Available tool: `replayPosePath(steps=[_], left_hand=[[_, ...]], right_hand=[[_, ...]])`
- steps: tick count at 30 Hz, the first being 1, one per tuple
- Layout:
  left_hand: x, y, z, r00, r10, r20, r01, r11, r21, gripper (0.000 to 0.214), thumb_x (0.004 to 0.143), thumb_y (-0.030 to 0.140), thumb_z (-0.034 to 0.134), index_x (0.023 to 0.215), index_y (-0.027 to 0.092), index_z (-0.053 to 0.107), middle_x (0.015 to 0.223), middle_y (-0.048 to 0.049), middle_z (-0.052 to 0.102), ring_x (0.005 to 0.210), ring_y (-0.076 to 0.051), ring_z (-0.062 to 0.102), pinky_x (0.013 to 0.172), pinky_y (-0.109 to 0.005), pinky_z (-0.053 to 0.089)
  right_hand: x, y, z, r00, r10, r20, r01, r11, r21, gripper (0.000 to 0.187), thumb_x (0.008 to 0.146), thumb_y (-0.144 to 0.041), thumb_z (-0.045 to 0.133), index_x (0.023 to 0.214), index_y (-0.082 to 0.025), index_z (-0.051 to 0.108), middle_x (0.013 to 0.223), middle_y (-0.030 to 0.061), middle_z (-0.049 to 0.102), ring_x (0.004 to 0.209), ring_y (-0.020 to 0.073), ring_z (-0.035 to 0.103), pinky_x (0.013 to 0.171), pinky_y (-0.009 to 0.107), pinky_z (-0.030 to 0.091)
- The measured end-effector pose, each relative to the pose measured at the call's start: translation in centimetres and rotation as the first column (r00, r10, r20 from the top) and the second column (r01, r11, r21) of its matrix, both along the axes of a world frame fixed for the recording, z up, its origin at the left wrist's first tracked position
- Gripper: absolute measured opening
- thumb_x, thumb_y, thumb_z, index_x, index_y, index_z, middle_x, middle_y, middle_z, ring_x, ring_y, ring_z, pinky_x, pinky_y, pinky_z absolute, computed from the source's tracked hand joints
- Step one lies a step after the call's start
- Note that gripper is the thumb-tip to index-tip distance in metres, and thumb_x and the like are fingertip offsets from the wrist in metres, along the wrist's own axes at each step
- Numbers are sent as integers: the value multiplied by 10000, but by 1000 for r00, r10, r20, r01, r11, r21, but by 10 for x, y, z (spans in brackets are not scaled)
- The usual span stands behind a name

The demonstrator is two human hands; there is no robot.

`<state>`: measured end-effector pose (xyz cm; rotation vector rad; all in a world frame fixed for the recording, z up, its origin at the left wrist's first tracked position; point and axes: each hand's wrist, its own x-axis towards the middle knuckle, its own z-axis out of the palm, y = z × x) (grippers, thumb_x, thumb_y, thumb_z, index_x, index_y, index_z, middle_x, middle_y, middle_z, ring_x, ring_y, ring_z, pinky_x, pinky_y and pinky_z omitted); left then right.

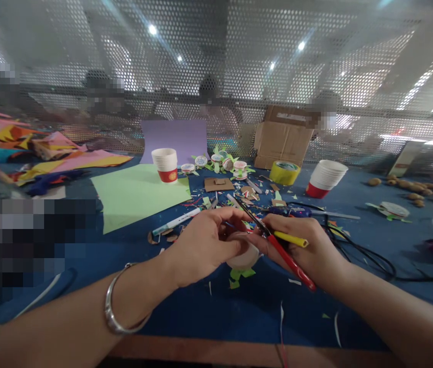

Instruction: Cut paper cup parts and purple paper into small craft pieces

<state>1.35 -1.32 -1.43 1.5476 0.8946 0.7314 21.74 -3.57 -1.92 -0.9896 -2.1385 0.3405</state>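
Note:
My left hand (208, 237) pinches a round, pale cut-off paper cup base (244, 255) between thumb and fingers. Small green paper pieces (241, 276) stick out from under it, just above the table. In my right hand (304, 245) are scissors (291, 261) with long dark blades, a red handle and a yellow one; their blades point away to the upper left. My right fingertips are close to the cup base's edge, and whether they touch it I cannot tell.
White-and-red paper cups (165, 166) stand on green paper (124, 197), with another stack (325, 179) at right. Finished cup-base figures (240, 168), yellow tape (284, 173), a marker (176, 222), scraps and a black cable (381, 260) lie around. A cardboard box (283, 140) stands behind.

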Motion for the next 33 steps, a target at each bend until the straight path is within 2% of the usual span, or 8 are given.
replayPosePath(steps=[6, 13, 18, 21, 24, 27, 30, 33], left_hand=[[-1, 3, -3, 962, 218, 164, -224, 974, 20, 324, 767, 274, 771, 1078, 215, 702, 852, 8, 594, 792, -133, 574, 710, -278, 426], [4, -5, -3, 928, 260, 268, -256, 965, -50, 383, 747, 196, 762, 1123, 231, 696, 835, 35, 546, 779, -102, 560, 740, -257, 451], [3, -5, -2, 962, 182, 204, -172, 983, -63, 491, 736, 153, 754, 1207, 213, 628, 960, -1, 636, 863, -125, 617, 780, -269, 479], [3, -3, 0, 986, 110, 126, -104, 993, -56, 430, 722, 126, 748, 1134, 180, 633, 885, -2, 656, 815, -124, 616, 757, -265, 475], [3, -3, 1, 993, 98, 64, -95, 994, -45, 426, 695, 130, 755, 1099, 174, 627, 850, -3, 663, 756, -130, 611, 708, -270, 472], [3, -4, -1, 997, 73, 17, -71, 995, -66, 543, 657, 149, 768, 1174, 203, 609, 954, -25, 689, 753, -148, 631, 678, -286, 480], [2, -3, -4, 999, 14, -33, -16, 998, -64, 274, 713, 201, 727, 980, 181, 669, 856, -24, 698, 722, -150, 632, 648, -276, 475], [0, 1, -4, 995, 27, -94, -20, 997, 74, 52, 784, 228, 668, 801, 180, 670, 727, -2, 659, 652, -135, 598, 596, -253, 454]], right_hand=[[1, 2, -1, 993, -61, -100, 53, 995, -84, 241, 870, -296, 739, 771, -126, 601, 692, -20, 582, 592, 51, 478, 529, 141, 374], [2, 1, -1, 991, -80, -106, 74, 996, -57, 347, 870, -330, 740, 705, -151, 493, 633, -44, 463, 573, 48, 374, 497, 160, 311], [1, -1, 0, 995, -63, -75, 59, 996, -62, 356, 897, -351, 706, 702, -159, 477, 661, -31, 467, 594, 61, 385, 533, 173, 340], [2, -1, -2, 996, -63, -63, 60, 997, -54, 357, 885, -322, 717, 691, -159, 464, 646, -40, 450, 589, 58, 370, 530, 169, 327], [2, 0, -3, 998, -64, -17, 63, 996, -59, 288, 873, -294, 726, 727, -146, 526, 665, -35, 498, 600, 57, 410, 543, 163, 336], [3, 1, -3, 997, -79, 10, 79, 996, -42, 236, 886, -290, 711, 769, -128, 585, 667, -32, 517, 598, 55, 418, 551, 158, 344], [3, 3, -2, 995, -97, 17, 97, 995, -5, 245, 889, -308, 710, 776, -122, 596, 651, -33, 515, 585, 51, 399, 538, 154, 342], [4, 2, -1, 993, -104, -56, 103, 994, -25, 242, 878, -339, 726, 826, -130, 616, 707, -6, 587, 618, 67, 484, 561, 153, 394]])
